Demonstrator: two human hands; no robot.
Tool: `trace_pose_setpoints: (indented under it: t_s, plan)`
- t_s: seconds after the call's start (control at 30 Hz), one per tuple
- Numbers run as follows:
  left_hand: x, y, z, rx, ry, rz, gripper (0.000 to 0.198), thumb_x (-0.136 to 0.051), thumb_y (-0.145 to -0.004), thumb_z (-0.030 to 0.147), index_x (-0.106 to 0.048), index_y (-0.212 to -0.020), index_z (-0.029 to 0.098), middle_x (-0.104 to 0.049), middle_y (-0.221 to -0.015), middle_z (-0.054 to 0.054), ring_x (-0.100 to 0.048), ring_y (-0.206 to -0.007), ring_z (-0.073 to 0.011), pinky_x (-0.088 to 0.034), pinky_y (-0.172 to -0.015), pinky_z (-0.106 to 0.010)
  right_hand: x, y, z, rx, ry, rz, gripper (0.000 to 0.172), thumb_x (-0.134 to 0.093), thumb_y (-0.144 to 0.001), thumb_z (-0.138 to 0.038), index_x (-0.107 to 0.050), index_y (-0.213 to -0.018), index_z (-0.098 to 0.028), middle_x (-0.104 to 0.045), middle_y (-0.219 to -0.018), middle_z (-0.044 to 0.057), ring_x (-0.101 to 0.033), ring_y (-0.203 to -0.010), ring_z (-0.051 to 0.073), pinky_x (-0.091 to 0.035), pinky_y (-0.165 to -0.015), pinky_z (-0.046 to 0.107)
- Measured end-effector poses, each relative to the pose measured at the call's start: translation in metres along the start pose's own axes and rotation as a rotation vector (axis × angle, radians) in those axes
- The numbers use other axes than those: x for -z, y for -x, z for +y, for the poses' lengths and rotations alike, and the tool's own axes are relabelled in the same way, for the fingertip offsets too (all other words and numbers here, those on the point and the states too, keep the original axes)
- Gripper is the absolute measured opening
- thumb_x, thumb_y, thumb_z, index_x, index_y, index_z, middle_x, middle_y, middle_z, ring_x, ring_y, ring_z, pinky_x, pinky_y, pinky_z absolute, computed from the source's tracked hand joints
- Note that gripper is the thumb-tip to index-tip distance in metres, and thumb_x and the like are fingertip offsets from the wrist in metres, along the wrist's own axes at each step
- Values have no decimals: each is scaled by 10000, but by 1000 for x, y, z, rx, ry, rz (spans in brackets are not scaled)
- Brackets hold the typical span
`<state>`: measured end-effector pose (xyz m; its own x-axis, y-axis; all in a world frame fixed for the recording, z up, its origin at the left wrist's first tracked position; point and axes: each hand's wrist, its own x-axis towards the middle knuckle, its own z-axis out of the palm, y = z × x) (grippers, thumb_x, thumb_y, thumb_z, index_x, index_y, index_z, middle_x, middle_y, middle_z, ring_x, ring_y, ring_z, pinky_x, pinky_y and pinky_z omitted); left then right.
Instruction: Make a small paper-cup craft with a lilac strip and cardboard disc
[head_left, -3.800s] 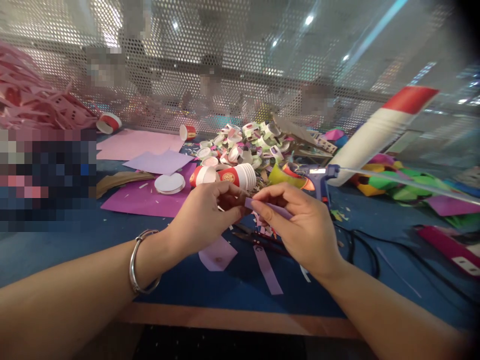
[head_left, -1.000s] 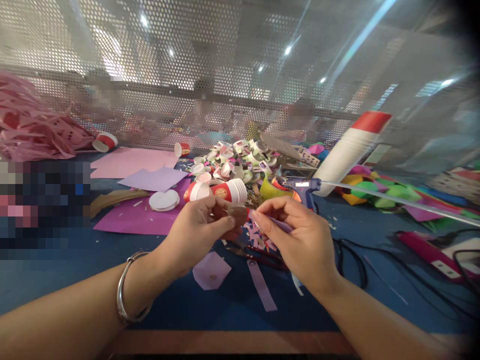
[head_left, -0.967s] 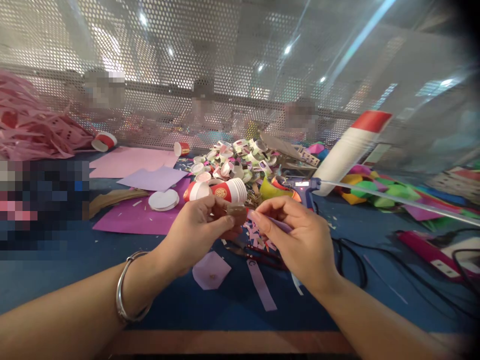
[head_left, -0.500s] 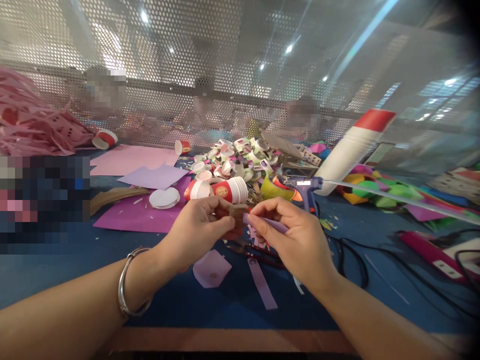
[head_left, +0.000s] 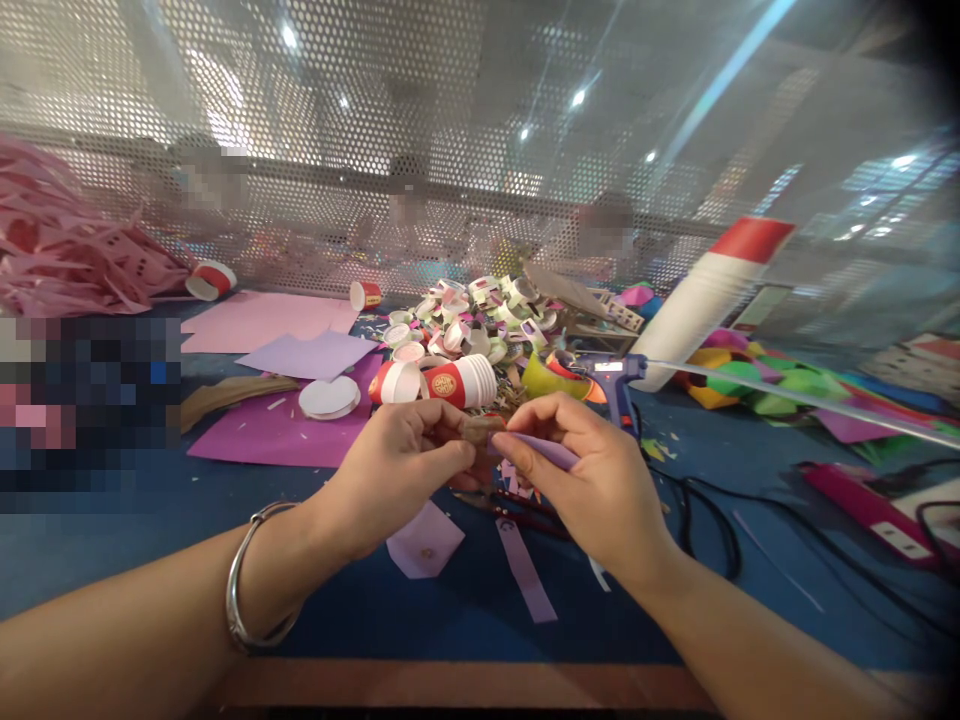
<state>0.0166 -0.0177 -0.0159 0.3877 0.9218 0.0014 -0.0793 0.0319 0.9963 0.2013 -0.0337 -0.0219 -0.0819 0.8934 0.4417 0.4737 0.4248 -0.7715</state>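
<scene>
My left hand (head_left: 394, 480) is closed in a pinch on a small brown piece (head_left: 480, 430), with a silver bangle (head_left: 247, 580) on its wrist. My right hand (head_left: 592, 480) pinches a lilac paper strip (head_left: 551, 452) and presses its end against the brown piece. Both hands meet above the blue table (head_left: 112, 540). Below them lie a lilac strip (head_left: 525, 568), a lilac paper scrap (head_left: 424, 540) and scissors (head_left: 517, 503). A lying red and white paper cup (head_left: 442, 382) is just beyond my fingers.
A blue glue gun (head_left: 619, 385) with a long glue stick stands right of my hands, its black cord (head_left: 705, 520) looping on the table. A pile of cut cup rings (head_left: 480, 320), purple sheets (head_left: 277, 425), white discs (head_left: 328, 397), a tall cup stack (head_left: 705, 295) and a perforated metal screen (head_left: 375, 150) lie behind.
Both hands have sunk slightly and closed together. The lilac strip's end has come against the brown piece.
</scene>
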Motion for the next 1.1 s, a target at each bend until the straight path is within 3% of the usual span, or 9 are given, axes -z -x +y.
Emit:
trace_pose_setpoints:
  t_s: [0.47,0.73,1.1]
  plan:
    - [0,5,3,20,79,-75,50,-681,-761,142,-635,-774,131,-689,-719,-11,-709,-687,-135,-574,-646,-228,1,1,-3,-7,-144,-62,198,-727,-849,-247,-573,-971,-223,-652,-836,-18,-648,-777,110,-544,-685,200]
    - [-1,8,8,-5,112,-149,17,-665,-778,105,-662,-794,109,-694,-751,-6,-699,-714,-115,-584,-690,-209,4,1,-6,-23,-172,-106,219,-732,-853,-266,-566,-991,-227,-631,-813,-30,-624,-743,98,-534,-661,185]
    - [0,11,11,-3,119,-219,116,-620,-830,80,-730,-854,109,-760,-780,-25,-731,-727,-113,-582,-682,-176,6,3,-7,-6,-204,-168,213,-733,-858,-278,-572,-991,-241,-626,-820,-45,-621,-753,90,-522,-659,175]
